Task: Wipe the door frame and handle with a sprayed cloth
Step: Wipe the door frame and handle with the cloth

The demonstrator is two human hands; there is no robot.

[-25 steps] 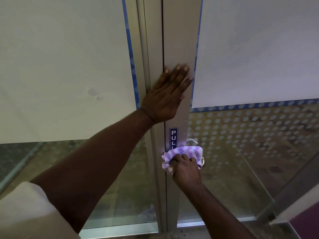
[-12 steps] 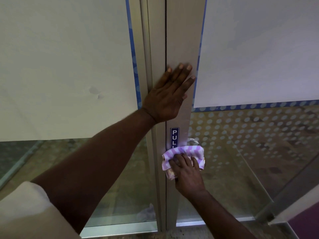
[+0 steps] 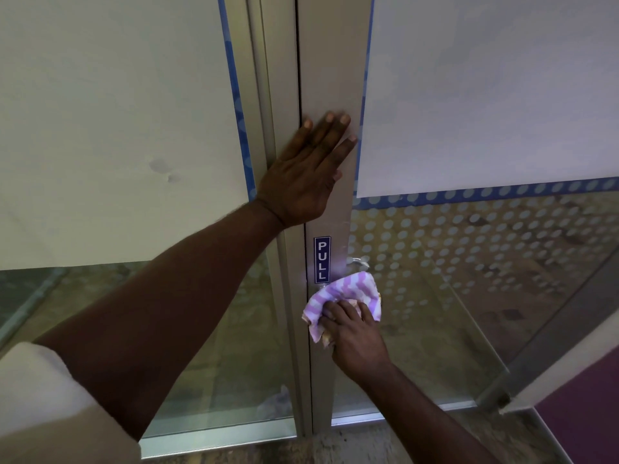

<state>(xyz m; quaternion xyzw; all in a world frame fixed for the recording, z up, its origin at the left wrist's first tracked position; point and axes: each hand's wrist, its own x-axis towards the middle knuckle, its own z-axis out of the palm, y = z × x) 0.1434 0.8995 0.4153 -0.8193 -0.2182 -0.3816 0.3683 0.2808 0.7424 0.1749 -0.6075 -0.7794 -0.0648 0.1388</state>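
A silver metal door frame [image 3: 330,61] runs upright through the middle of the view, with a blue PULL sticker [image 3: 322,259] on it. My left hand [image 3: 306,175] lies flat against the frame above the sticker, fingers spread. Just below the sticker my right hand [image 3: 355,333] presses a purple-and-white striped cloth [image 3: 341,293] onto the frame. The cloth covers most of the door handle; a small metal part of the handle [image 3: 358,261] shows above it.
Frosted white panels [image 3: 117,128] fill the upper glass on both sides. The lower right glass [image 3: 469,262] has a dotted film. A purple floor strip [image 3: 582,413] lies at the bottom right, behind a slanted metal rail [image 3: 536,356].
My right hand has slid the cloth a little down and to the side over the handle. The left hand has stayed flat on the frame.
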